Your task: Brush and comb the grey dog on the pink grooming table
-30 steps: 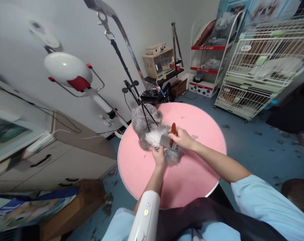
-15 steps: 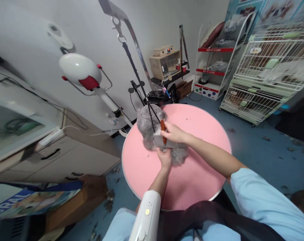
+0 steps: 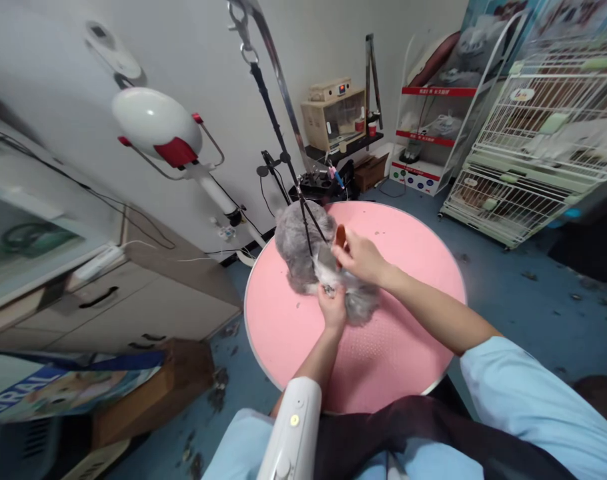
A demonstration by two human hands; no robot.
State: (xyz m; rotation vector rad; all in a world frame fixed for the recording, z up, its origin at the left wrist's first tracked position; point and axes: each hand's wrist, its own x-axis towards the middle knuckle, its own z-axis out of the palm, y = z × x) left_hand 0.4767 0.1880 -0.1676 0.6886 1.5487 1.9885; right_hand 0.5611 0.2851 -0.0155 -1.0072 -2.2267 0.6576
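A grey and white furry pet (image 3: 303, 243) is on the round pink grooming table (image 3: 383, 373), under the dark straps of a grooming loop (image 3: 271, 117). My right hand (image 3: 361, 257) grips the reddish-brown handle of a slicker brush (image 3: 340, 240); its pale head is over the pet's white fur. My left hand (image 3: 332, 307) is closed on a white-furred part of the pet, which looks like a leg. A small dark, shiny patch shows by its fingertips, too small to name. Grey fur (image 3: 361, 305) lies beneath and right of my hands.
A metal grooming arm (image 3: 283, 80) rises behind the table. To its left stands a white and red dryer (image 3: 156, 127) on a pole. A pale handheld device (image 3: 291, 427) is near my body. Wire cages (image 3: 543, 133) stand at right; hair clumps litter the floor.
My right hand has lifted the brush up and right, away from my left hand, uncovering white fur. My left hand keeps its hold. The camera view has shifted slightly.
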